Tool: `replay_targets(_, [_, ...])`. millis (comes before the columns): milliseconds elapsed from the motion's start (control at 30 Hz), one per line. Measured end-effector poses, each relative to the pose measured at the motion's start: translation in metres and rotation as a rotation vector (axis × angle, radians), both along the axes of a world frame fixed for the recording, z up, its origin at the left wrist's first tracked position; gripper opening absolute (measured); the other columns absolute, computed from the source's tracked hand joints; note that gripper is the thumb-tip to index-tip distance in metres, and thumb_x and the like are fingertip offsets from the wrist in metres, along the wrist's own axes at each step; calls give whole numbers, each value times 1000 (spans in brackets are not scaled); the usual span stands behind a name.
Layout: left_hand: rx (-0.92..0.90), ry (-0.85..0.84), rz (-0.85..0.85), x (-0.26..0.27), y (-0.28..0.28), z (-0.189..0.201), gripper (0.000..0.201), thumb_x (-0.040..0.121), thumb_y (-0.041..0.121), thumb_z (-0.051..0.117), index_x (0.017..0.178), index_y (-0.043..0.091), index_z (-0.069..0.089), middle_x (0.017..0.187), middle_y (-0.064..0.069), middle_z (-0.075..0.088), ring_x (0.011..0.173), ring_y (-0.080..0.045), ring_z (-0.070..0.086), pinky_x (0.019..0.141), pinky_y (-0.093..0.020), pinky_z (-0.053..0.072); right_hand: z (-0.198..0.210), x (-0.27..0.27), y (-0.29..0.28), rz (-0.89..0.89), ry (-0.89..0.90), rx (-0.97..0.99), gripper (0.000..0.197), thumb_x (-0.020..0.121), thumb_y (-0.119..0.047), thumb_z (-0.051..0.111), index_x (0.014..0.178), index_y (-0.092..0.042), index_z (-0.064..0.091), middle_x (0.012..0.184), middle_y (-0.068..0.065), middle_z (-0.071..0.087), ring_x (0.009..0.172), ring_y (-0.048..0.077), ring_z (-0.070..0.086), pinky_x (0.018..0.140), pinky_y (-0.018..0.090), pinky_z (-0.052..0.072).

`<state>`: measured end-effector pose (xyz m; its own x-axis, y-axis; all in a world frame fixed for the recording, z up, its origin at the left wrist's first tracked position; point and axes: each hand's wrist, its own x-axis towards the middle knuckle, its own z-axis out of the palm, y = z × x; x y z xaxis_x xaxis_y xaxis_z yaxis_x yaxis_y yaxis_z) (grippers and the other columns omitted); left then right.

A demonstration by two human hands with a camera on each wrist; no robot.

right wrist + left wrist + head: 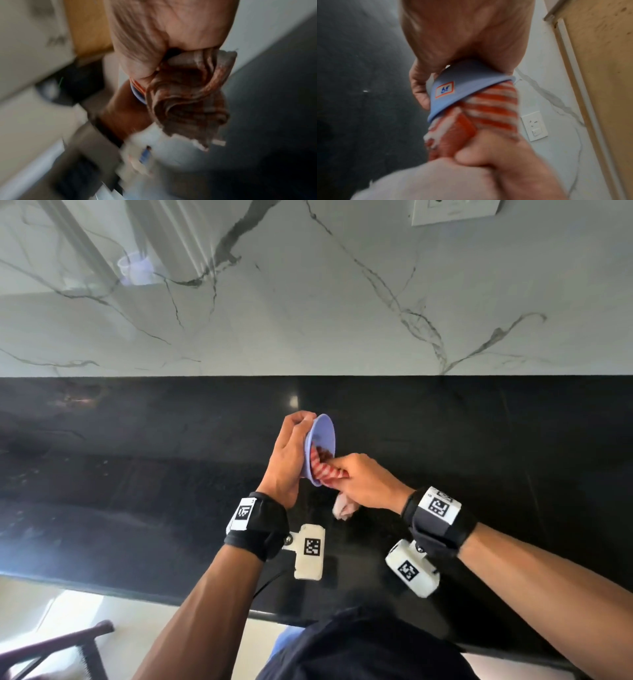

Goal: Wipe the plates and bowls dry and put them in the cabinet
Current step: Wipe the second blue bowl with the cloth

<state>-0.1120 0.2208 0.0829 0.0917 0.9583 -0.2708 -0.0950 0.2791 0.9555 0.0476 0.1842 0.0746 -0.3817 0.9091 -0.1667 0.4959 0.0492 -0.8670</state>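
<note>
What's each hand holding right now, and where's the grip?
Left hand grips the blue bowl by its rim and outer wall, tilted on edge. Right hand grips the bunched striped cloth, pressing its end inside the bowl.

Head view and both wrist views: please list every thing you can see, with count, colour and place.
bowl: one, light blue, held tilted above the counter
sticker: one, white with red border, on the bowl's outside
cloth: one, red and white striped, pushed into the bowl
counter: one, black, below the hands
wall: one, white marble with grey veins, behind the counter
socket: one, white, on the wall
left hand: grips the bowl
right hand: grips the cloth
</note>
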Motion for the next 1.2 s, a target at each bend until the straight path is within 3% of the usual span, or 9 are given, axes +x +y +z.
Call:
replay_targets(67, [15, -16, -22, 2, -4, -4, 24, 108, 35, 51, 126, 18, 58, 112, -6, 66, 100, -22, 66, 78, -35, 59, 2, -1, 1, -159, 291, -227, 15, 90, 0, 57, 75, -2, 59, 63, 8, 59, 48, 14, 56, 54, 25, 47])
replay_targets(233, [124, -9, -124, 8, -13, -12, 27, 111, 29, 48, 133, 14, 51, 129, -13, 69, 106, -24, 72, 85, -34, 60, 3, 0, -1, -435, 1220, -668, 22, 75, -2, 53, 85, 5, 72, 83, 19, 66, 72, 26, 68, 68, 32, 59])
replay_targets(400, [169, 83, -149, 2, -14, -19, 32, 100, 41, 55, 126, 21, 57, 124, -17, 66, 99, -21, 72, 81, -29, 59, -1, -6, -2, -509, 1446, -705, 36, 82, -4, 54, 115, 2, 66, 106, 16, 67, 92, 24, 69, 94, 35, 57])
replay_targets(567, [119, 129, -55, 4, -3, -9, 20, 107, 31, 54, 119, 16, 61, 111, -11, 68, 91, -16, 66, 77, -30, 57, -1, -13, -14, -254, 706, -412, 14, 92, 1, 48, 81, 1, 58, 61, 10, 65, 48, 18, 64, 50, 26, 53])
replay_targets(667, [-101, 192, 13, -1, 0, -5, 28, 106, 35, 54, 122, 16, 66, 113, -9, 70, 95, -20, 68, 76, -37, 57, -15, -2, -8, 139, 15, -119, 23, 97, -23, 48, 95, -3, 61, 80, 18, 71, 69, 25, 71, 66, 31, 55])
replay_targets(767, [-435, 43, 9, -7, -5, 7, 41, 101, 45, 52, 103, 9, 72, 101, -15, 73, 84, -28, 73, 72, -40, 61, -42, 16, 8, 420, -446, 599, 39, 93, -7, 51, 127, -13, 67, 129, 7, 68, 119, 25, 64, 99, 39, 52])
replay_targets(967, [-715, -272, -142, -14, -7, -3, 30, 97, 39, 59, 100, 12, 71, 86, -6, 72, 82, -25, 72, 88, -44, 56, -47, 42, 39, 574, -635, 1213, 47, 101, 0, 43, 146, -8, 52, 151, 6, 53, 141, 24, 48, 117, 39, 40])
replay_targets(1100, [-700, -236, -166, -9, -9, -6, 38, 86, 45, 60, 83, 13, 80, 83, -3, 70, 79, -23, 68, 87, -46, 52, -62, 30, 29, 539, -725, 1106, 63, 83, -2, 71, 144, -9, 55, 151, 7, 52, 142, 22, 46, 121, 36, 30])
replay_targets(1200, [-634, -87, -149, -13, -7, -1, 41, 80, 45, 66, 94, 8, 77, 89, -10, 72, 77, -27, 71, 82, -46, 58, -60, 15, 12, 422, -486, 902, 49, 87, -4, 59, 135, -15, 65, 140, 2, 63, 133, 20, 56, 116, 35, 39])
